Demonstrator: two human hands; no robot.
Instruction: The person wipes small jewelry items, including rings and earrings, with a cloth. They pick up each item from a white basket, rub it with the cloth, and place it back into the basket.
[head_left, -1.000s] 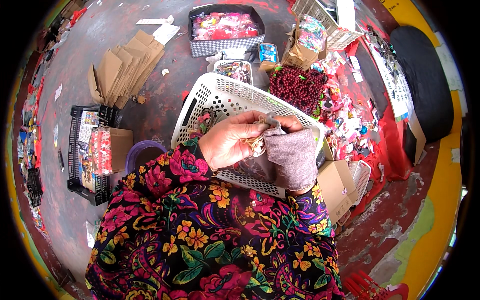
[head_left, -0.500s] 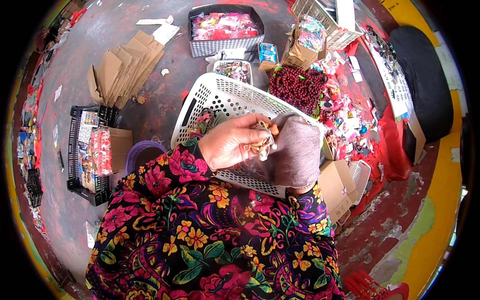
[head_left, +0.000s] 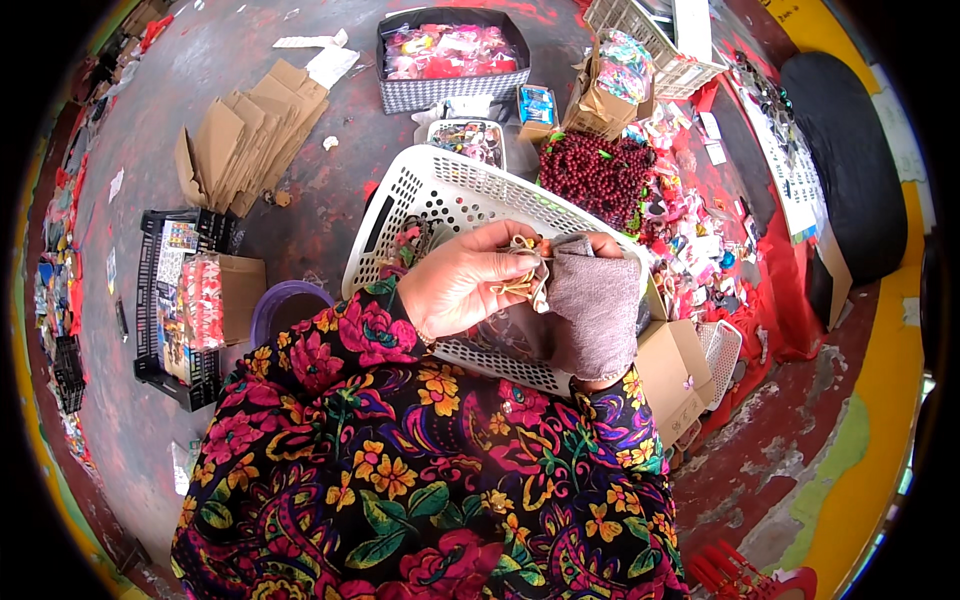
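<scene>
My left hand pinches a small bunch of looped cords in beige and gold, possibly hair ties. Over my right hand drapes a greyish-mauve cloth; only some fingers at its upper edge and a bit of wrist below show. Those right fingers press the cloth's top fold close against the bunch, and the two hands almost meet. Both are above a white perforated basket, in which some dark and patterned items lie at the left.
Beyond the basket are a tray of small trinkets, a checked bin of pink packets and dark red beads. A purple bucket and black crate stand left. An open cardboard box is at right.
The cloth has been drawn in toward the bunch, its top now folded and pinched, and right fingers have come into view above it. The left hand has barely moved.
</scene>
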